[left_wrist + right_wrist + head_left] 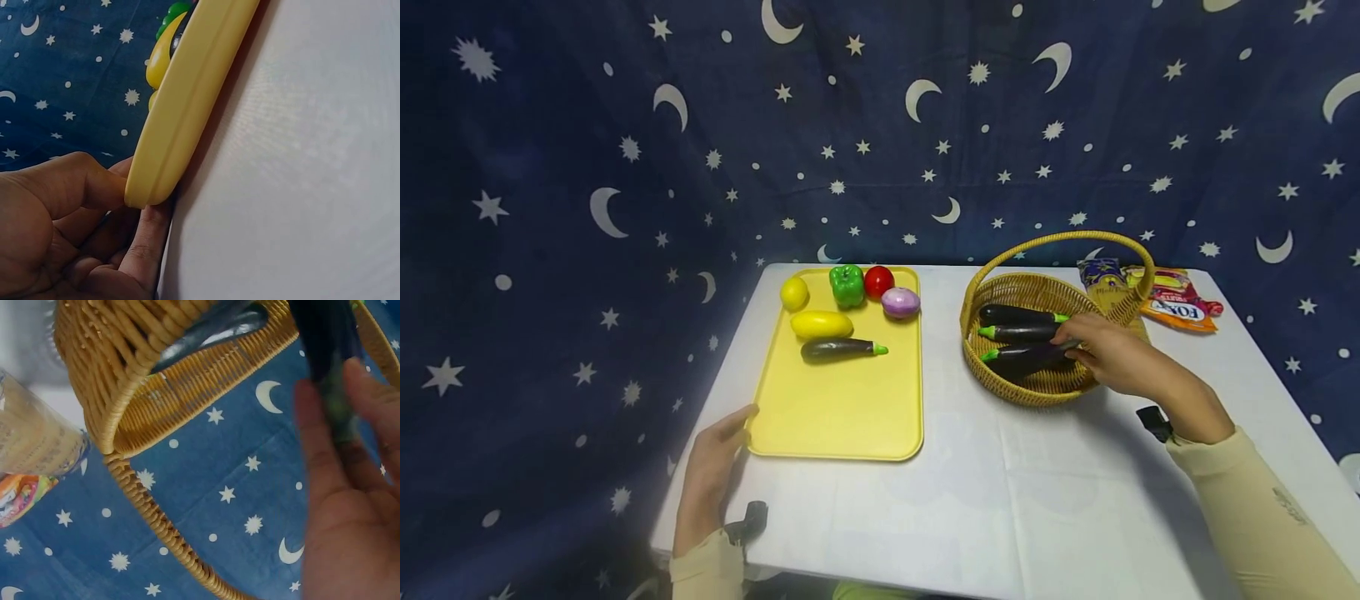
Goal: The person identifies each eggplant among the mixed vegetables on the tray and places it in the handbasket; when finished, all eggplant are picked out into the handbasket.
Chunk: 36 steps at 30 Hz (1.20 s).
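Observation:
My right hand (1108, 354) pinches the end of a dark purple eggplant (1022, 360) at the wicker basket (1000, 388). Two more eggplants, one at the back (1011, 314) and one in the middle (1021, 334), lie inside. In the right wrist view the held eggplant (328, 337) is blurred between thumb and fingers. My left hand (707, 471) grips the near left corner of a yellow tray (835, 417); the left wrist view has thumb and fingers about its rim (187, 100). An eggplant (842, 349) and a yellow mango-like fruit (822, 325) lie on the tray.
Farther back on the tray are a lemon (793, 293), green bell pepper (847, 286), red round tomato-like piece (878, 282) and purple onion (901, 302). Snack packets (1172, 296) lie behind the basket, whose tall handle (1060, 237) arches over it. A starry cloth (880, 108) hangs behind.

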{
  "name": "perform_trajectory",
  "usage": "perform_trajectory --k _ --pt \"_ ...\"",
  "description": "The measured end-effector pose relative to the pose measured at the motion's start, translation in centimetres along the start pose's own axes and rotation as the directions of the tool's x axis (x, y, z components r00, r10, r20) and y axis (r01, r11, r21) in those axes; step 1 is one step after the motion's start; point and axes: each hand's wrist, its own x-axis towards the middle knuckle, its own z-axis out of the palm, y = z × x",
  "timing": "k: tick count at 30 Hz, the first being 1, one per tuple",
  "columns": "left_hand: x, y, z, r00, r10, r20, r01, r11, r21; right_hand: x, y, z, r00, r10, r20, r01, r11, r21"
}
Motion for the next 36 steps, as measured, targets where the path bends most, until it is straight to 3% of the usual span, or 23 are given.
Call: perform_trajectory --k 6,15,18,27,36 --pt "-0.1 0.1 -0.1 1.0 0.002 0.003 -0.002 1.0 0.018 0.9 1.5 1.1 0.968 0.078 0.236 -0.076 0.997 -0.02" --pt "0.3 0.5 -0.2 1.0 0.006 0.003 -0.006 1.0 0.028 2.4 2.3 2.4 0.914 0.063 0.402 -0.083 0.996 0.033" --pt "0.4 0.6 -0.2 1.0 -0.002 0.007 0.002 1.0 0.029 2.5 2.3 2.7 0.901 0.067 0.429 -0.094 0.995 0.043" --pt "0.4 0.5 -0.4 1.0 -0.002 0.016 0.002 1.0 0.009 2.4 2.9 2.7 0.893 0.085 0.442 -0.082 0.996 -0.026" --pt "0.7 0.1 -0.3 1.0 0.0 0.003 0.0 1.0 -0.007 3.0 3.2 3.3 0.852 0.129 0.507 -0.13 0.991 -0.032"
